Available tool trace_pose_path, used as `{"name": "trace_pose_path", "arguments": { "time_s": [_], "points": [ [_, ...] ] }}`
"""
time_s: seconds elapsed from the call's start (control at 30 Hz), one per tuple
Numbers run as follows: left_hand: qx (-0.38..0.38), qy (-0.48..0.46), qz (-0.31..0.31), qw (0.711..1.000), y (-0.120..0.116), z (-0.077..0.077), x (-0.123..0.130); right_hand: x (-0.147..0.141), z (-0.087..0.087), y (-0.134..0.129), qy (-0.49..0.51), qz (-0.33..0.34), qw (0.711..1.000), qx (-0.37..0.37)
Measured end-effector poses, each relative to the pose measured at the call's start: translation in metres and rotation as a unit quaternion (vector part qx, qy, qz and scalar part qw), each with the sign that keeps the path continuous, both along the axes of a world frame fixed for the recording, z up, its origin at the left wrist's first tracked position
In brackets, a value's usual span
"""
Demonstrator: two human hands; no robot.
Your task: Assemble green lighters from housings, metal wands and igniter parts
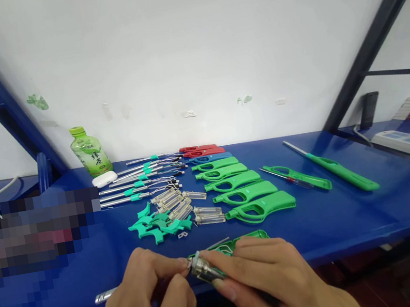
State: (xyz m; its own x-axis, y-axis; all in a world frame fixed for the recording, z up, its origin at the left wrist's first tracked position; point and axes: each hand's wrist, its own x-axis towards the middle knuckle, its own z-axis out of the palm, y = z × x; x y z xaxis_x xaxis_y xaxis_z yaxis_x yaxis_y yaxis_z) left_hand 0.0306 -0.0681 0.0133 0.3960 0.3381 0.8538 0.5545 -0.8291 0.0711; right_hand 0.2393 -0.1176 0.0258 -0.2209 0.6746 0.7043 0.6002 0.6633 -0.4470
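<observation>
Close to the table's front edge, my right hand [272,273] grips a clear lighter fuel tank [204,269] between thumb and fingers, its valve end pointing left. My left hand [146,299] is closed in a pinch at that valve end; what sits between its fingertips is too small to make out. Behind the hands lies a green lighter shell half [256,235] with pale wires, partly covered by my right hand. A metal lighter tube [105,296] sticks out left of my left hand. Just beyond are teal triggers [158,227], small white clips [183,234] and several more clear tanks [210,219].
Metal tubes with wires [134,179] lie in a row at the back left, beside a green tea bottle [90,151] and a white case [104,179]. Green shells [261,208] line the middle. An assembled green lighter [333,166] and an open shell [299,177] lie right.
</observation>
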Motion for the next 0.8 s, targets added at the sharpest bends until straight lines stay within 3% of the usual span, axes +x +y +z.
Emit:
{"name": "trace_pose_path", "arguments": {
  "time_s": [0.3, 0.5, 0.63, 0.8],
  "points": [
    [-0.01, 0.025, -0.004, 1.0, 0.005, 0.0, -0.001, -0.001, -0.003, 0.0, -0.063, -0.022, 0.997, 0.045],
    [-0.027, 0.073, -0.005, 0.997, 0.008, -0.002, -0.007, -0.002, 0.001, -0.005, -0.024, -0.011, 0.998, -0.051],
    [-0.052, 0.044, 0.018, 0.998, 0.011, 0.002, -0.006, 0.007, 0.005, 0.003, 0.016, -0.009, 0.993, -0.12],
    [-0.091, 0.052, 0.014, 0.994, 0.017, -0.002, 0.0, 0.032, 0.011, 0.01, 0.093, -0.08, 0.973, -0.196]
  ]
}}
